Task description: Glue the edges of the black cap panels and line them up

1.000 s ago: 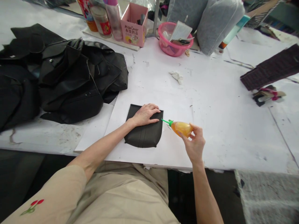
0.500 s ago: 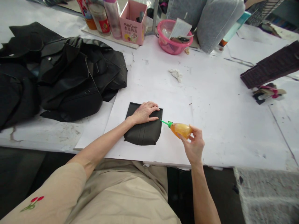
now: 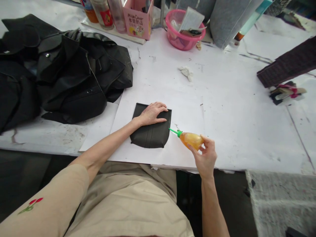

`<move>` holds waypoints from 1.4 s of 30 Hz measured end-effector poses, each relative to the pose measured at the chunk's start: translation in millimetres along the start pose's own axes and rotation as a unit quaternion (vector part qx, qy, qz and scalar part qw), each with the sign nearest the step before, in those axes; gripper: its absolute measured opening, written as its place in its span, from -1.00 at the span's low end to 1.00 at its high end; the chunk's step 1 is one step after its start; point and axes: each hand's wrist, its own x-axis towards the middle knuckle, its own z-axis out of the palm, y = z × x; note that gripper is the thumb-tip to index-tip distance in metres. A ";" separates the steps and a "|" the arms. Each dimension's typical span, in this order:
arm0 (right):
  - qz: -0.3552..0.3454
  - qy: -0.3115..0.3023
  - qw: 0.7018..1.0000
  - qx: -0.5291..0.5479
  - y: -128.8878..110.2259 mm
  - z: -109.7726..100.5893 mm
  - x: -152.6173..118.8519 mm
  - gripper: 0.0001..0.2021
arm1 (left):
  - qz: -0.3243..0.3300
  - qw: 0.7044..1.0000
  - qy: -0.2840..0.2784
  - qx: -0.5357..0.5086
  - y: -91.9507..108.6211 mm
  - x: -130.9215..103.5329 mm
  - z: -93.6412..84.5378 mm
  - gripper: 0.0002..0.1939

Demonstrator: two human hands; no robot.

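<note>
A black leather-like piece [image 3: 145, 136] with stitched lines and a rounded lower edge lies flat on the white-covered table. On its upper part rests my left hand [image 3: 154, 114], fingers stretched out, pressing it down. My right hand [image 3: 206, 154] is closed around a glue bottle [image 3: 192, 141], which is soft and holds amber liquid. The bottle's thin green nozzle [image 3: 175, 132] points left, with its tip at the right edge of the black piece.
Black bags [image 3: 74, 72] are heaped at the left. At the back stand a pink box [image 3: 137, 24], jars and a pink basket [image 3: 181, 41] of small items. Crumpled tissue [image 3: 186, 73] lies mid-table; a dark upright piece [image 3: 286, 64] is at the right.
The nozzle tip has moved down along the right edge of the black piece. My left hand stays on the piece. The whole view has shifted slightly.
</note>
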 end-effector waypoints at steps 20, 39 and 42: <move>0.019 -0.009 0.999 0.024 2.3 -7.8 -21.4 -0.46 | 0.084 0.993 -0.072 -0.032 66.6 -72.8 -8.5 -0.75; 0.048 -0.008 0.998 0.031 -1.0 -13.8 -53.0 -0.46 | 0.070 0.994 -0.077 -0.039 63.1 -73.4 -6.0 -0.91; 0.050 -0.010 0.998 0.029 -1.5 -15.2 -57.9 -0.48 | 0.069 0.994 -0.083 -0.027 62.1 -73.9 -5.3 -0.90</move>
